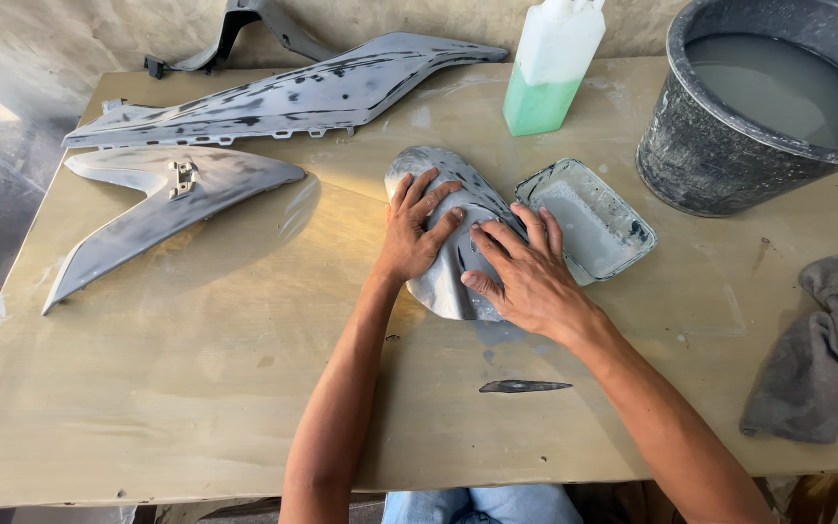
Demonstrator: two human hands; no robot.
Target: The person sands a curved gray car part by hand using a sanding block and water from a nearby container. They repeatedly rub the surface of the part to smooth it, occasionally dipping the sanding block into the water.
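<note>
Head view. My left hand (417,228) lies flat, fingers spread, pinning the curved grey primed plastic panel (458,247) at the centre of the tan tabletop (196,388); my right hand (526,277) presses beside it, seemingly rubbing (no abrasive visible). A shallow grey rectangular tray (589,218) and a black water-filled bucket (729,160) stand within reach, presumably for wetting.

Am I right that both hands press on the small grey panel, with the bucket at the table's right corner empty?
Not quite. The head view shows the bucket holds cloudy grey water, not empty. The rest stands: left hand and right hand both press on the small grey panel, and the bucket sits at the table's right corner.
</note>
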